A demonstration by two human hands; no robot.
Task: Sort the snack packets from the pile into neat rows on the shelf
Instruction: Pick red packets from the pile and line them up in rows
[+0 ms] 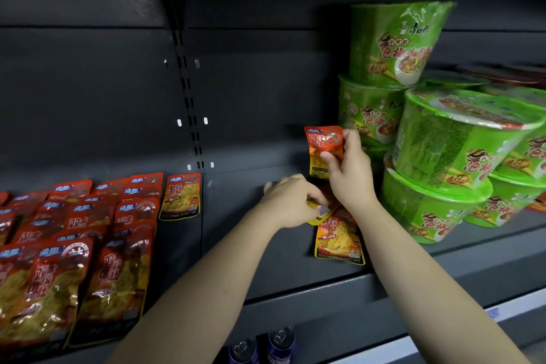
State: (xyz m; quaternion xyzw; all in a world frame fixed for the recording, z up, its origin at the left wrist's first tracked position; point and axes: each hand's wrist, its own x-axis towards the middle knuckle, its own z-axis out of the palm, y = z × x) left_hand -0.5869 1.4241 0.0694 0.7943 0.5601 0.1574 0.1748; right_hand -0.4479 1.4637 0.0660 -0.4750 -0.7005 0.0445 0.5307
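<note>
My right hand [350, 170] holds an orange-red snack packet [322, 145] upright above the dark shelf [266, 233], thumb across its front. Just below and left, my left hand [291, 201] grips the edge of another packet [317, 214] in the small pile. One yellow-orange packet [339, 238] of that pile lies flat on the shelf under both hands. At the left, several matching red packets [79, 245] lie in overlapping rows, with a yellow-orange packet [180, 197] at the rows' back right end.
Green instant-noodle bowls [443, 139] are stacked close on the right, touching distance from my right hand. A slotted upright [189, 92] runs down the shelf's back wall. Two blue can tops [263, 346] show on the level below. Bare shelf lies between rows and pile.
</note>
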